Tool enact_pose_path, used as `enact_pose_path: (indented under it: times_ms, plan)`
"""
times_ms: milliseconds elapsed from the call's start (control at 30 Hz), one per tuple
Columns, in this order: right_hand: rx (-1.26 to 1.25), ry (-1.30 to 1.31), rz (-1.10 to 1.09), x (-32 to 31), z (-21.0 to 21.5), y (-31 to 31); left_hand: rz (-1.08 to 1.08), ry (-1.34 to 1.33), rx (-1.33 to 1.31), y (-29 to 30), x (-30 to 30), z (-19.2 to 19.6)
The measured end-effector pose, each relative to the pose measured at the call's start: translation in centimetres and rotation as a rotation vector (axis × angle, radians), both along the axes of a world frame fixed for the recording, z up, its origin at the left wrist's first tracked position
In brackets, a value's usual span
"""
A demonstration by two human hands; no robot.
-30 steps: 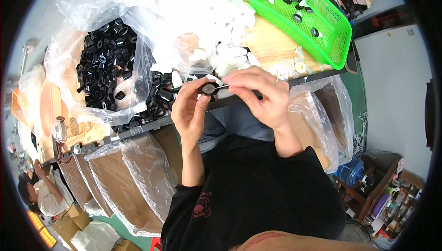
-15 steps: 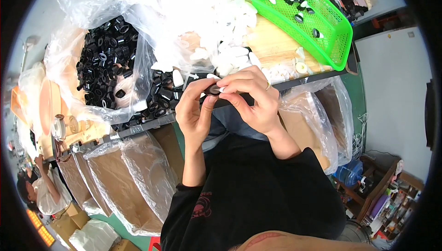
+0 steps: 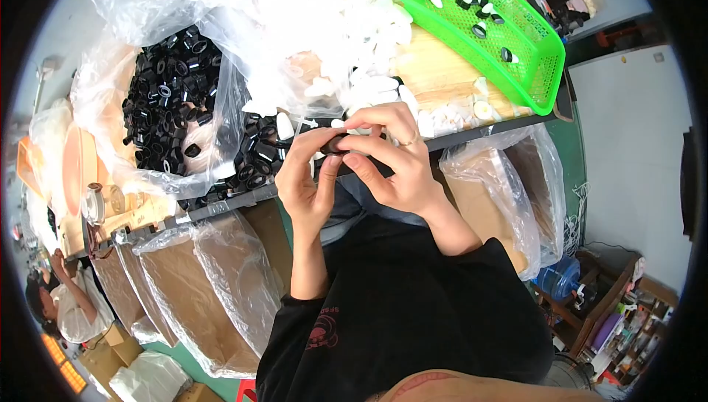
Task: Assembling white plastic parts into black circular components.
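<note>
Just over the table's front edge, my left hand (image 3: 303, 176) pinches a small black ring-shaped cap (image 3: 333, 144) between thumb and fingers. My right hand (image 3: 398, 158) meets it from the right, an index fingertip pressed against the cap and the thumb close below. Any white piece inside the cap is hidden by my fingers. Behind my hands lie loose white plastic pieces (image 3: 382, 85). Loose black caps (image 3: 258, 155) are heaped left of my left hand.
A clear bag (image 3: 232, 99) full of black caps stands at left. At back right, a green basket (image 3: 542, 55) holds several black-and-white pieces. Plastic-lined boxes (image 3: 199, 276) stand below the dark table edge (image 3: 483, 130). Another person (image 3: 74, 302) sits far left.
My right hand has shifted slightly left and its fingertips now press on the black cap. The white piece that showed between its fingers is out of sight.
</note>
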State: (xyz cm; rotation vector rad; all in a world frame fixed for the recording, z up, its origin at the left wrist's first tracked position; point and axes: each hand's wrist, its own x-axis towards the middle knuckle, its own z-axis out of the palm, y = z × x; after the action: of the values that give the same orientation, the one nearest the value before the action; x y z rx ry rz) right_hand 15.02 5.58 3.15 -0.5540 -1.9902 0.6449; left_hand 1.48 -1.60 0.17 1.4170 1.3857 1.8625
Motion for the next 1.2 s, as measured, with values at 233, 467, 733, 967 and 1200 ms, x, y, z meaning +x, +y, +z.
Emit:
enact_pose_path:
  times_ms: [233, 467, 733, 967, 1200]
  plan:
    - [-0.507, 0.003, 0.112, -2.7, -2.4, 6.4, 0.124, -0.115, -0.045, -1.6, -2.3, -1.3]
    - [-0.013, -0.409, 0.023, -10.6, -8.2, 11.0, 0.132, -0.517, -0.108, -0.3, -2.4, -0.2]
    - [-0.310, -0.101, 0.115, -7.7, -3.6, 9.5, 0.192, -0.504, -0.202, 0.0, -2.6, -0.8]
    - [0.127, 0.001, 0.242, -2.9, -0.4, 4.2, 0.203, -0.029, -0.232, -0.1, -1.7, 0.3]
    - [0.236, -0.039, 0.182, -2.2, -1.0, 3.2, 0.149, -0.175, -0.117, 0.1, -0.9, 1.4]
